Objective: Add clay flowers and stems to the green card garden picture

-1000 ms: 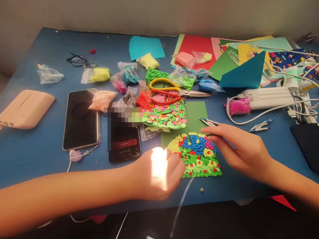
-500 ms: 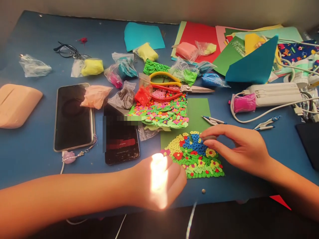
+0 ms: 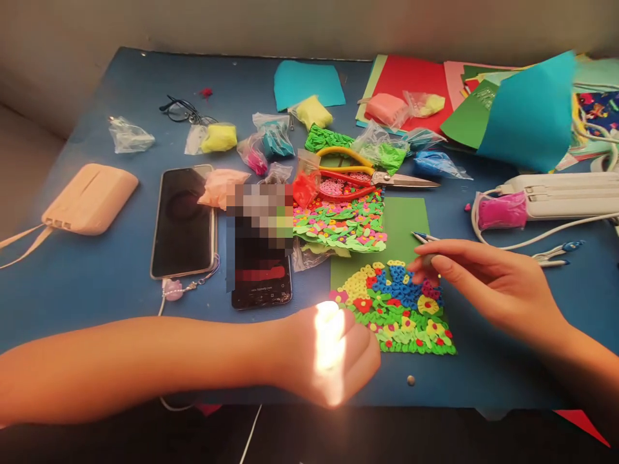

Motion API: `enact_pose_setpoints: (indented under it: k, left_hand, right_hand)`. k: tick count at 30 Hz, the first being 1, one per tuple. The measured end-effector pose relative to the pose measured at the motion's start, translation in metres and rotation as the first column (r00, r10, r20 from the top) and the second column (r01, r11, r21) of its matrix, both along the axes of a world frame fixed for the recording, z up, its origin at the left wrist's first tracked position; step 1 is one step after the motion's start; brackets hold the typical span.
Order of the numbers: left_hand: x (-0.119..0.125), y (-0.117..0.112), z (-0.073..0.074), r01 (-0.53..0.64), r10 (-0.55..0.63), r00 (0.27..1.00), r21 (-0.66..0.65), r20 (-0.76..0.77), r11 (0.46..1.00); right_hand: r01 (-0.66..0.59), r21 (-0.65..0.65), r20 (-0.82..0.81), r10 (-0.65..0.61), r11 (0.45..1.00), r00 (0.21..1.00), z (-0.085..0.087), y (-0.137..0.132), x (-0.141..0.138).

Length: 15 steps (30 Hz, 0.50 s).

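My right hand (image 3: 488, 290) pinches a small dark grey clay lump (image 3: 428, 260) between thumb and fingers. It hovers at the upper right of a green card (image 3: 409, 222), whose lower part is covered with tiny clay pieces: blue rings, yellow and red flowers, green leaves. Curled into a fist, my left hand (image 3: 333, 354) rests at the card's lower left edge. Bright sunlight falls across its back, and whatever its fingers hold is hidden. Behind the card lies a second clay flower picture (image 3: 341, 225), with red-and-yellow-handled scissors (image 3: 387, 178) on top.
Two phones (image 3: 184, 225) and a peach power bank (image 3: 91, 198) lie to the left. Small bags of coloured clay (image 3: 217, 138) spread across the back. Coloured paper sheets (image 3: 527, 116), a white power strip (image 3: 570, 196) and blue-white compasses (image 3: 556, 254) are on the right.
The view has turned left, so the whole power bank shows. My right fingers have shifted slightly right over the card, uncovering purple dots. My left fist stays at the card's edge.
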<state>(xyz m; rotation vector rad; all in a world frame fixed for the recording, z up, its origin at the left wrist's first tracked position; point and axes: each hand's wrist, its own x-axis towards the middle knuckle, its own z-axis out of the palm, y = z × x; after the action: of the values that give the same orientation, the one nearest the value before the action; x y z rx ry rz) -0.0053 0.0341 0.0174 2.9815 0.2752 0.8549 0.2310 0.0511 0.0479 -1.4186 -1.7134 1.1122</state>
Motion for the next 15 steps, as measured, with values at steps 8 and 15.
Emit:
enact_pose_setpoints:
  k: [8,15]
  left_hand:
    - [0.0008,-0.0025,-0.0068,0.006,-0.008,0.997,0.017,0.073,1.0]
    - [-0.0003,0.0014,-0.0001,0.031,-0.031,1.0,-0.012,0.001,0.999]
  right_hand:
    - [-0.023,0.031,0.027,0.022,0.999,0.999,-0.0011,0.007,0.004]
    - [0.019,-0.033,-0.028,-0.02,0.999,0.999,-0.0014,0.0067,0.0025]
